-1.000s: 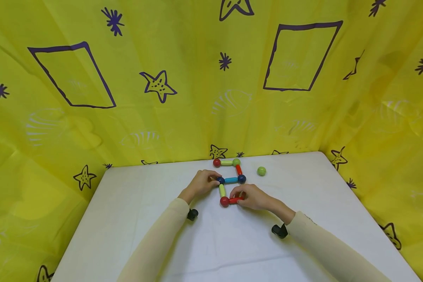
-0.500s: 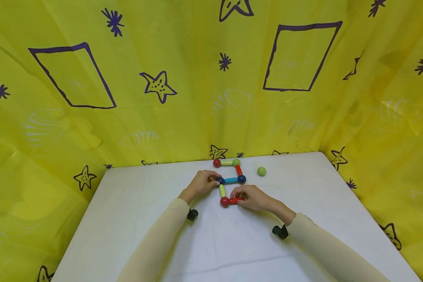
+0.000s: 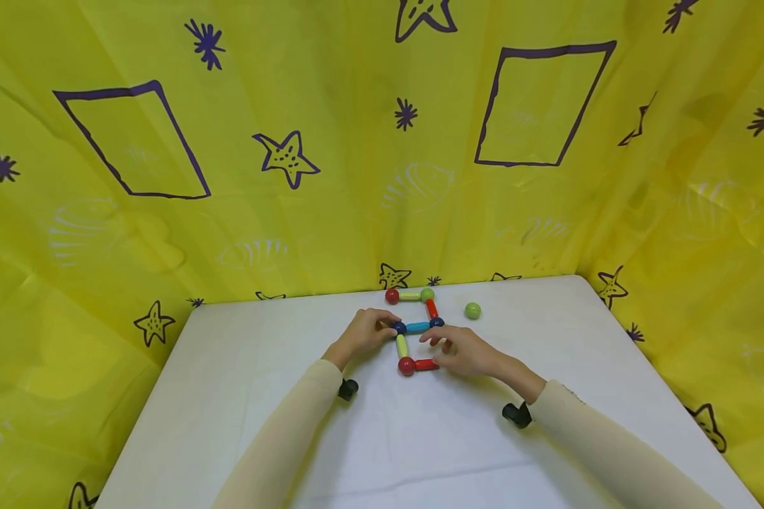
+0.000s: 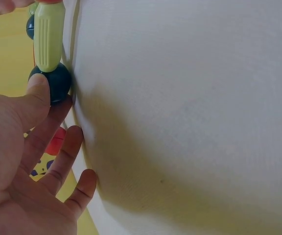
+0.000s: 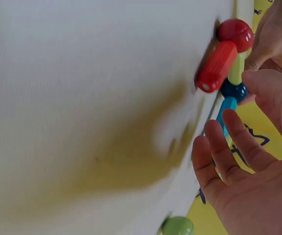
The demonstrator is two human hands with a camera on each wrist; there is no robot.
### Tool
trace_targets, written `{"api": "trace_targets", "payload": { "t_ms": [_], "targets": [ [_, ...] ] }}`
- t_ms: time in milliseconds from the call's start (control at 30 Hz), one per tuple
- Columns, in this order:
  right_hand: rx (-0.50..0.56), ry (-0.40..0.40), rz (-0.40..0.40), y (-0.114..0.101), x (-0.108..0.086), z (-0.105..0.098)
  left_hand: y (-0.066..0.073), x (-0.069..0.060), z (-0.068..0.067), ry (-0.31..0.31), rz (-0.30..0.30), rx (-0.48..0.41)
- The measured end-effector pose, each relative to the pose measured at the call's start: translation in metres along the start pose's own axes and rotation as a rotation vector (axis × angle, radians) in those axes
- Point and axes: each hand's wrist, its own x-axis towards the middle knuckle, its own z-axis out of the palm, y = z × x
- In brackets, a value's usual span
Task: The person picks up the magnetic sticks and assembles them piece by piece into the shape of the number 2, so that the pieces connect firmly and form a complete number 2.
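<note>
A zigzag chain of toy rods and balls lies flat on the white table. My left hand (image 3: 366, 332) pinches a dark blue ball (image 4: 60, 85) between thumb and index finger, at the chain's left bend. From that ball a yellow-green rod (image 3: 402, 346) runs to a red ball (image 3: 407, 366), and a blue rod (image 3: 417, 328) runs right to another dark blue ball (image 3: 436, 322). A red rod (image 5: 218, 66) sticks out from the near red ball, its other end bare. My right hand (image 3: 467, 352) hovers beside the red rod with relaxed, spread fingers, holding nothing.
Farther back the chain continues through an orange-red rod (image 3: 431, 308), a green ball (image 3: 427, 294), a pale green rod (image 3: 409, 296) and a red ball (image 3: 392, 296). One loose green ball (image 3: 473, 310) lies to the right. A yellow patterned curtain (image 3: 350, 212) borders the table (image 3: 242, 396).
My right hand has let go of the red rod and moved slightly up and right, its fingers opening. The left hand stays on the dark blue ball, and the chain keeps its shape.
</note>
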Motion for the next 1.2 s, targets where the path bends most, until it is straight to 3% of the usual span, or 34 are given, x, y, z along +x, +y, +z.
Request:
{"api": "trace_targets", "payload": {
  "t_ms": [167, 633, 867, 1200],
  "targets": [
    [-0.033, 0.060, -0.040, 0.002, -0.005, -0.018, 0.000, 0.000, 0.001, 0.001, -0.001, -0.004],
    [-0.112, 0.276, -0.044, 0.017, -0.020, -0.069, 0.000, -0.003, -0.001, 0.004, 0.004, -0.011],
    [-0.107, 0.306, 0.016, 0.025, -0.025, -0.077, -0.001, -0.001, -0.001, -0.003, 0.002, -0.013],
    [-0.113, 0.341, 0.059, 0.039, -0.022, -0.073, -0.001, 0.001, 0.001, -0.003, 0.005, -0.015]
  ]
}}
